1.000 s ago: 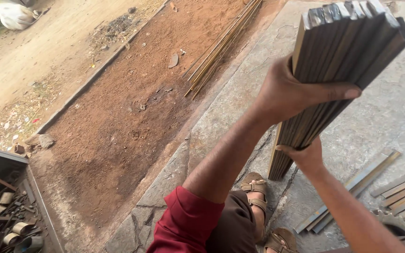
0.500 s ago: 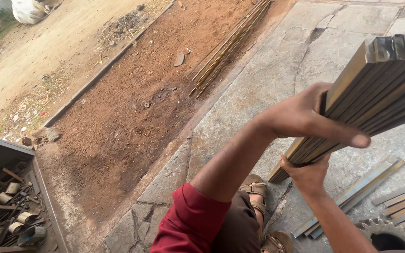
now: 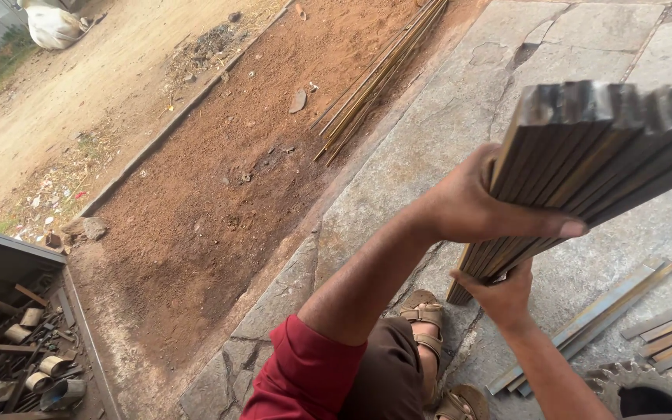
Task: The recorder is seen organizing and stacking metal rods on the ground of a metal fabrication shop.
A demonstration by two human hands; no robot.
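Bundle of flat metal strips (image 3: 585, 163) looked heavy, stiff, slippery; left hand (image 3: 468, 206) clamped mid-bundle, right hand (image 3: 499, 295) cupped under lower end.

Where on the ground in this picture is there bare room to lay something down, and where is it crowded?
Bare stone paving lies free between the long rods on the red soil and the bundle of metal strips, which the left hand and right hand grip. Crowded: loose strips and a toothed wheel at lower right, and the scrap bin at lower left.
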